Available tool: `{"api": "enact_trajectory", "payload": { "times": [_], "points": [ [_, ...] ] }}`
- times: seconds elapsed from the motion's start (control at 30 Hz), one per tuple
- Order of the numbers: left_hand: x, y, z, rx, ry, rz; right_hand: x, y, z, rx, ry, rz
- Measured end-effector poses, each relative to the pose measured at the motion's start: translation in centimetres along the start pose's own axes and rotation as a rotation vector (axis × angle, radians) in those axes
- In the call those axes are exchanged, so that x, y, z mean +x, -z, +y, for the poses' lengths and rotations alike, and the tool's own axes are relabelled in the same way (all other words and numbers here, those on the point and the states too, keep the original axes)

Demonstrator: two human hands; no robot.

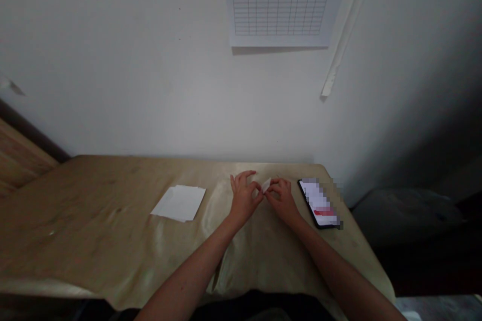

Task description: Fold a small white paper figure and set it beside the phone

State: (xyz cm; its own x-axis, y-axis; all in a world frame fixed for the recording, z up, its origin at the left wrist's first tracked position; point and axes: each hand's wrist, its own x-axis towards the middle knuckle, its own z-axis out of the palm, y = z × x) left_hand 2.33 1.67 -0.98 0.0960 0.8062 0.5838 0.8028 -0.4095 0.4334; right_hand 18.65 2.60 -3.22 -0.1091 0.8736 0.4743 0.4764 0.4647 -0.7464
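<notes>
Between my two hands is a small folded piece of white paper (266,184), tilted and partly covered by fingers. My left hand (244,194) pinches its left edge with thumb and forefinger, the other fingers spread out above. On the opposite side my right hand (280,196) grips the paper between thumb and fingertips. A loose stack of white paper sheets (179,203) lies flat to the left of my hands. Just right of my right hand lies a phone (318,203) with a lit, partly blurred screen.
A shiny tan cover (113,220) with creases lies over the table, which stands against a pale wall (150,85). A printed grid sheet (282,5) hangs on the wall. Wooden furniture (22,160) stands at the left, and a dark area lies beyond the table's right edge.
</notes>
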Motion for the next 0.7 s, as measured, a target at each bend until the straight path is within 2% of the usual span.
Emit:
{"api": "enact_trajectory", "payload": {
  "times": [0.13, 0.33, 0.57, 0.7],
  "points": [
    [-0.1, 0.0, -0.1, 0.010, -0.022, -0.037, 0.1, 0.2, 0.1, -0.069, 0.055, 0.011],
    [-0.1, -0.3, -0.2, -0.022, -0.053, -0.112, 0.2, 0.2, 0.8, -0.061, -0.015, 0.039],
    [0.0, -0.1, 0.0, -0.018, -0.005, -0.104, 0.2, 0.1, 1.0, -0.127, -0.002, 0.032],
    [0.0, 0.0, -0.2, -0.025, 0.022, -0.107, 0.5, 0.9, 0.7, -0.252, 0.040, 0.104]
  ]
}}
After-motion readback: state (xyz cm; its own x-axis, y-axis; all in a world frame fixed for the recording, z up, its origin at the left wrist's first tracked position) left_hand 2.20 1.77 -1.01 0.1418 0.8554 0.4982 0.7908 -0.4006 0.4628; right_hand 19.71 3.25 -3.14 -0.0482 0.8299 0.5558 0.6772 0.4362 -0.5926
